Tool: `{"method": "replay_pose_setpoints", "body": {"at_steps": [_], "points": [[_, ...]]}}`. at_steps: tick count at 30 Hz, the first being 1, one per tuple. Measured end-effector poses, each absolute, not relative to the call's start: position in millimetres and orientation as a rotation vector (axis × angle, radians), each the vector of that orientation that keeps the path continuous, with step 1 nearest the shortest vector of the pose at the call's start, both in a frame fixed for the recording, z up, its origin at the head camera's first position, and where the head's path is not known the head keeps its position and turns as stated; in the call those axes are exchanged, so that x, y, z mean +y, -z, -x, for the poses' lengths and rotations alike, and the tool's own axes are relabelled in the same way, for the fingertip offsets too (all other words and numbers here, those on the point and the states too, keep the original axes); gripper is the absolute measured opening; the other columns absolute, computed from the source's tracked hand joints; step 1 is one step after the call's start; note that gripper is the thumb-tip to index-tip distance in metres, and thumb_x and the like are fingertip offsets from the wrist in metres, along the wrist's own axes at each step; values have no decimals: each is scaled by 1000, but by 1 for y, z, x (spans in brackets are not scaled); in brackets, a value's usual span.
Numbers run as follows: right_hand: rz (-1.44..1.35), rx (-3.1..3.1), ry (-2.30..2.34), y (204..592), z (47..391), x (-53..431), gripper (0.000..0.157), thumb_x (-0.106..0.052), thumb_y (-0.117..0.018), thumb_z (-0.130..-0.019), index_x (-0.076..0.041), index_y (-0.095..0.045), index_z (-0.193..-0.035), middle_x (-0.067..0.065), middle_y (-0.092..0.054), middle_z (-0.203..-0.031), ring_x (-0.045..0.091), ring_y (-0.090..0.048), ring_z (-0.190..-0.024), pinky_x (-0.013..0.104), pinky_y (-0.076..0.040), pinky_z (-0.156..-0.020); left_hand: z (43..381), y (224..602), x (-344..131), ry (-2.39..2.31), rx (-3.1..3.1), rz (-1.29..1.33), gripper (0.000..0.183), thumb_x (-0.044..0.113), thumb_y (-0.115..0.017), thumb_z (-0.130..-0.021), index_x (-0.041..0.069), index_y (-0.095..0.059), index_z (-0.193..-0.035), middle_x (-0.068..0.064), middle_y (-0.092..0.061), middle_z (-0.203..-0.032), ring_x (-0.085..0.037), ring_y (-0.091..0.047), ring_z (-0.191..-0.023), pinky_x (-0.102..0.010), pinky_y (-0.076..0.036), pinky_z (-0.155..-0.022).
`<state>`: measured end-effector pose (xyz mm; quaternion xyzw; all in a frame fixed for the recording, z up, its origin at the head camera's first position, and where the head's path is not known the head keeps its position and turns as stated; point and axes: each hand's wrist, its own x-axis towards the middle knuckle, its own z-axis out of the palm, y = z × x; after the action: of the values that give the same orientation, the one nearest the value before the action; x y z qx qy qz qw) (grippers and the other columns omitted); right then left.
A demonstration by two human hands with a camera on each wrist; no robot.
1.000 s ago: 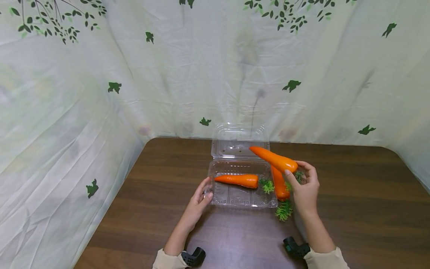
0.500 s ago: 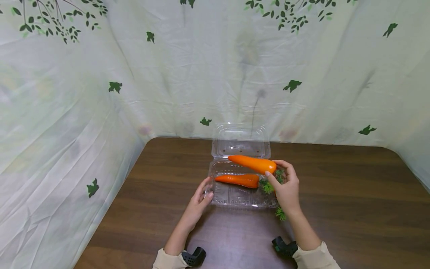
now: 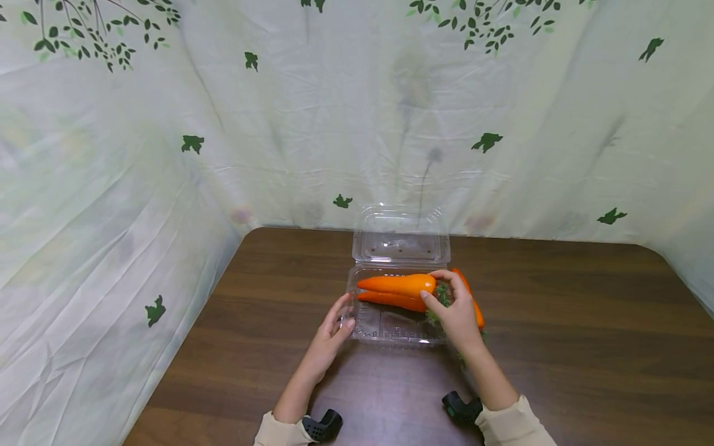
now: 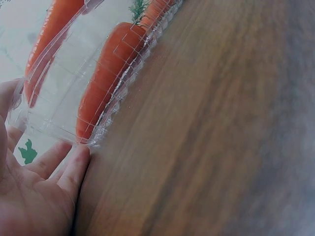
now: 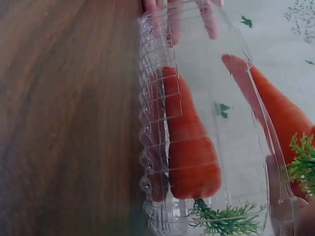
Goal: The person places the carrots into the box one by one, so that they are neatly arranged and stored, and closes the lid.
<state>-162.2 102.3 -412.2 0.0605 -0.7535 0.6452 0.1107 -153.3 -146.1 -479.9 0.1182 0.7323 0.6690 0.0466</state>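
Observation:
My left hand [image 3: 329, 334] grips the left end of a clear plastic clamshell container [image 3: 379, 333], thumb at the rim and fingers around its end. With thumb and fingertips, my right hand [image 3: 462, 316] pinches an orange carrot [image 3: 397, 284] by its thick end, over the tray with its tip pointing left. Right below it in the head view, another carrot [image 5: 194, 142] lies inside the tray, green leaves at its thick end. A third carrot [image 3: 478, 314] shows just right of the container, partly behind my right hand.
The container's lid [image 3: 390, 244] stands open at the back, near the patterned cloth [image 3: 312, 155] behind the table. Brown wooden tabletop [image 3: 586, 322] surrounds the container. Dark wrist devices [image 3: 323, 426] sit at both sleeves.
My right hand has carried its carrot left and lower, from the container's right side to over the tray. The carrot outside has shifted slightly right. My left hand has stayed put.

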Motion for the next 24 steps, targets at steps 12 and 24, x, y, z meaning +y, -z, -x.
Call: {"method": "replay_pose_setpoints", "body": {"at_steps": [12, 24], "points": [[-241, -2383, -1878, 413, 166, 106, 34, -7, -65, -81, 2, -51, -111, 14, -52, -106, 25, -44, -94, 38, -33, -82, 155, 485, -147, -2040, 2238, -368, 54, 14, -50, -93, 14, -27, -141, -15, -34, -138, -32, -31, -125, -50, -28, -97], [-274, -2518, -1893, 421, 175, 108, 35, -9, -65, -82, 2, -49, -111, 15, -51, -110, 26, -49, -88, 32, -48, -67, 154, 479, -145, -2034, 2224, -346, 54, 12, -49, -93, 12, -26, -141, -19, -33, -137, -32, -31, -125, -49, -30, -96]]}}
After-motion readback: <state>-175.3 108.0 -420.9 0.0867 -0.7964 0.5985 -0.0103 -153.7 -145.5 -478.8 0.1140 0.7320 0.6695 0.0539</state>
